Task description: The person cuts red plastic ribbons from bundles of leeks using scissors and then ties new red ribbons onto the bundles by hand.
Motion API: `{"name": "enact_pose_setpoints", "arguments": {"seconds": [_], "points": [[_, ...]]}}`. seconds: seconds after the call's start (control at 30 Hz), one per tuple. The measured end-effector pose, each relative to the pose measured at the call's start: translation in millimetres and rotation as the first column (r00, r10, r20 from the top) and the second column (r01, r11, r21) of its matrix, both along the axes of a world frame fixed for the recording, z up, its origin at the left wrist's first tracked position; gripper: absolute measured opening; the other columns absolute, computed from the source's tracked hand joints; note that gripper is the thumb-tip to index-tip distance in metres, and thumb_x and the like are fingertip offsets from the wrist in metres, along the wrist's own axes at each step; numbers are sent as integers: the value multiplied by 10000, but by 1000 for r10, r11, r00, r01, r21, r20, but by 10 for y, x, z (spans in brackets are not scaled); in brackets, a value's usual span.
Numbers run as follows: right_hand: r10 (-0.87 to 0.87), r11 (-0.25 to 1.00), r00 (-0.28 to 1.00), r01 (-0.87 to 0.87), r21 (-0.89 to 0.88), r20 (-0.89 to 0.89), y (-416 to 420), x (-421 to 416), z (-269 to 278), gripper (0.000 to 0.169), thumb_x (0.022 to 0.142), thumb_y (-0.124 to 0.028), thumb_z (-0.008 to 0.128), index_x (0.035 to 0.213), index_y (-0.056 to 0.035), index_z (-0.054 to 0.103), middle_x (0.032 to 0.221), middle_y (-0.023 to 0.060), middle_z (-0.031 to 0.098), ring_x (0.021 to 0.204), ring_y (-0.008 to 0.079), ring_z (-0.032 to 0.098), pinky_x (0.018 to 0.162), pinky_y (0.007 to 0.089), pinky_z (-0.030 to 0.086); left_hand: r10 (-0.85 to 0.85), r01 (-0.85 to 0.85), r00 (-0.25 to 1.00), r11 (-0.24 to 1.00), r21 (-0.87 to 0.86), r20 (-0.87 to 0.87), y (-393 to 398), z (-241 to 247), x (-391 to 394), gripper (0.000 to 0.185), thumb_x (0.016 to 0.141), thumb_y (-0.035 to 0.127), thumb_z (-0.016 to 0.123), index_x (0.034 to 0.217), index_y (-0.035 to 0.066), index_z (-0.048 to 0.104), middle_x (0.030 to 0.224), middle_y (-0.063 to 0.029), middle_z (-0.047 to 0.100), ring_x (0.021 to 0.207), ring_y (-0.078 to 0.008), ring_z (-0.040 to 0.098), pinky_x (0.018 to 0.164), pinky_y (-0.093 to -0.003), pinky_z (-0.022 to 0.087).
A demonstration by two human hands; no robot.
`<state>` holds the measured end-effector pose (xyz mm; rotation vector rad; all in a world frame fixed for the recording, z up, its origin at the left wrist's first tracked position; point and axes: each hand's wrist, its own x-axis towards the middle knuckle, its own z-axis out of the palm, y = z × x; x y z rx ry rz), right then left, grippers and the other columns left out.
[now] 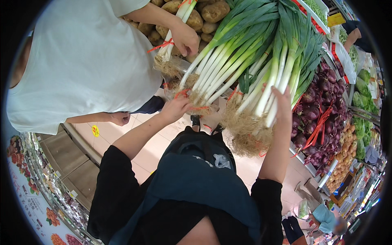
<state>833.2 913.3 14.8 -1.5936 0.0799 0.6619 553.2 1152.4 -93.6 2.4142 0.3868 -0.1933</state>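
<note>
Large green onions (225, 72) with long white stalks lie heaped across the display in front of me. Their dark green leaves point away and their shaggy roots (245, 131) hang over the near edge. My right hand (283, 101) is wrapped around white stalks in the right-hand bunch (272, 88). At the root ends of the left-hand bunch is my left hand (176, 110), its fingertips against the roots by a red tie (182, 92). Whether those fingers grip is hard to see. A smaller tied bunch (167, 50) lies further left.
A person in a white shirt (82, 61) stands close on the left, one hand (185, 38) over potatoes (214, 12). Red onions (312, 107) and yellow onions (343, 156) fill the right. Brown shelving (62, 150) stands lower left. Another person (324, 219) is at lower right.
</note>
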Motion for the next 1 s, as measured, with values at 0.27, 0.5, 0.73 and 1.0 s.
{"name": "enact_pose_setpoints", "arguments": {"seconds": [0.27,0.5,0.73,1.0], "points": [[264,859,907,-66,-508,328,455,-625,-867,583,825,-76,607,1264,52,245,1026,330,578,907,413,627,853,460,494,161,-213,972,910,355,170,-718,-216,856,825,634,252,797,1328,110,375,1213,-185,414,1103,-354,448,880,-448,402],[500,598,655,212,-773,567,598,-894,-628,716,803,-73,630,1377,50,219,1027,320,549,947,401,577,878,423,457,253,-300,948,914,274,195,-318,-404,844,829,617,145,752,1343,73,358,1132,-197,461,1070,-382,456,905,-457,392],[357,931,881,-364,39,-311,880,-903,-1442,471,826,-261,712,1144,25,513,1014,135,596,855,254,596,769,381,485,188,-221,939,972,87,288,-386,111,739,592,674,88,691,1209,-12,460,1137,-197,486,1080,-388,475,941,-421,408],[74,993,978,-91,-78,-194,985,-915,-1256,264,754,-97,725,915,80,615,769,131,648,654,190,611,568,319,482,66,-64,998,995,-73,25,-456,-40,47,510,735,199,687,1175,31,492,854,-161,618,871,-356,591,843,-404,429]]}}
